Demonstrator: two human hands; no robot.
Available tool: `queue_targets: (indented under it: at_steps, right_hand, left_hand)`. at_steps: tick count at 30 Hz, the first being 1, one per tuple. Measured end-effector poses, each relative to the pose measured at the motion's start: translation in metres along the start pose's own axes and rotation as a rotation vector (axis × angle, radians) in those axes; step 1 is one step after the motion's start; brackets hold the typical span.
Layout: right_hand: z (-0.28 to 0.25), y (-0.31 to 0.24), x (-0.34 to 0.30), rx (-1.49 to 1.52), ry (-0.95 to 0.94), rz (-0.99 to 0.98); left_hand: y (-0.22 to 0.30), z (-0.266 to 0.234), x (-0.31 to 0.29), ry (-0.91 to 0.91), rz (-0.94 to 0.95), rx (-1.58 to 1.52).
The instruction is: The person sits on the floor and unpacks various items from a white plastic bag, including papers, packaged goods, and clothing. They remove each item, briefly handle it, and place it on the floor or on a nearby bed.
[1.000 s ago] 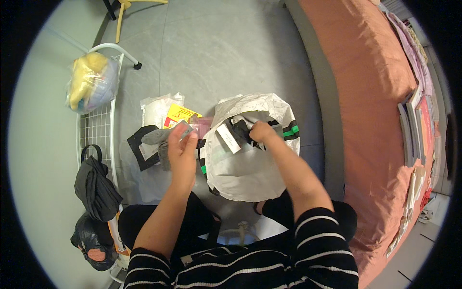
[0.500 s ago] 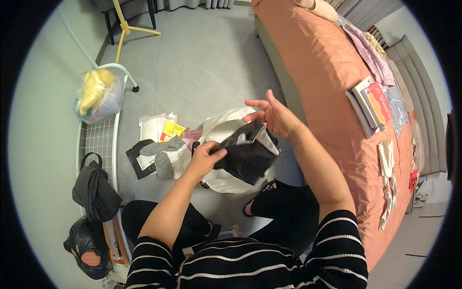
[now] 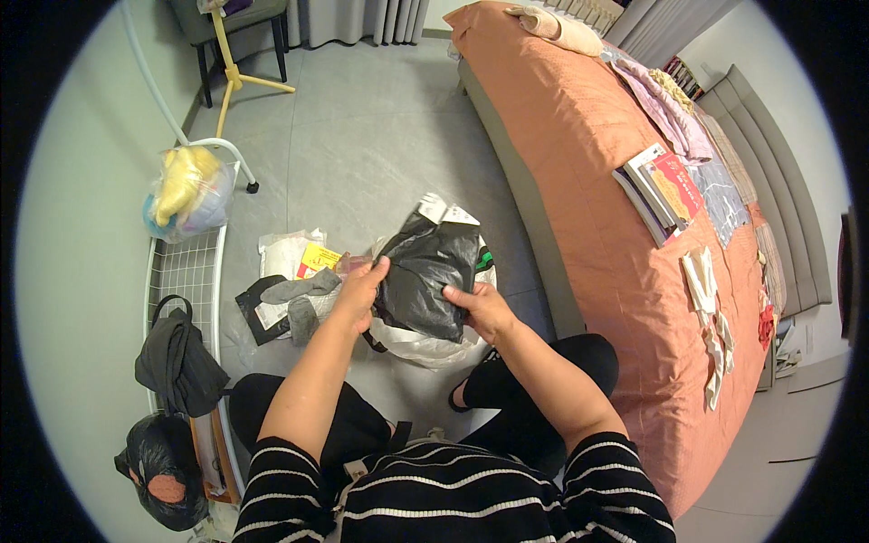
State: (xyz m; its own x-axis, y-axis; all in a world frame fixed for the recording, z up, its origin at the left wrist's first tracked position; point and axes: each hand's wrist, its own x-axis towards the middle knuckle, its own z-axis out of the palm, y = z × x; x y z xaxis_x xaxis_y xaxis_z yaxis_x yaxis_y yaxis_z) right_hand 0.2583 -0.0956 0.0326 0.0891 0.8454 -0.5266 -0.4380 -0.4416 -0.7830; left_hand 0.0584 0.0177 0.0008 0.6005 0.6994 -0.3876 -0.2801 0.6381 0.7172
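Observation:
Between both hands I hold up a black plastic mailing bag (image 3: 425,276), with white labels at its top end. My left hand (image 3: 360,291) grips its left edge, thumb on the front. My right hand (image 3: 484,309) pinches the lower right edge the same way. Beneath it on the floor lies a white plastic bag (image 3: 433,348), mostly hidden by the black one. Left of my left hand are grey socks (image 3: 300,287), lying over a flat black packet (image 3: 260,312) and clear wrapping. A white package (image 3: 282,255) with a yellow and red card (image 3: 316,260) lies just beyond.
An orange-covered bed (image 3: 579,190) runs along the right, bearing books (image 3: 665,192) and white cloth strips (image 3: 708,308). On the left stands a white wire rack (image 3: 186,271) with a bagged yellow plush (image 3: 186,185) and a dark grey bag (image 3: 176,353). A chair (image 3: 240,27) stands far left.
My right hand, spread and raised before, has come down and closed on the black bag. The bag is now flattened out and upright, its labels showing. The view has shifted slightly.

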Motion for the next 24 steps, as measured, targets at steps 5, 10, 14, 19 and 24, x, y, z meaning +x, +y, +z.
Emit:
queue_targets:
  at_steps: [5,10,14,19,24]
  right_hand:
    - [0.0,-0.014,-0.005,-0.13,0.053,-0.115]
    - [0.009,0.002,0.002,0.022,0.348,-0.382]
    - [0.034,0.015,-0.014,-0.143,0.079,-0.257]
    - [0.019,-0.026,-0.008,0.245,0.054,-0.219]
    - [-0.026,-0.047,0.015,0.221,0.31,-0.324]
  left_hand:
    - [0.012,-0.002,-0.012,-0.067,0.07,-0.05]
    - [0.0,0.002,-0.016,-0.353,0.004,-0.517]
    - [-0.021,0.026,-0.019,-0.223,-0.034,-0.524]
    - [-0.017,0.022,-0.02,-0.145,-0.04,-0.311]
    - [-0.021,0.017,-0.013,-0.018,-0.022,-0.277]
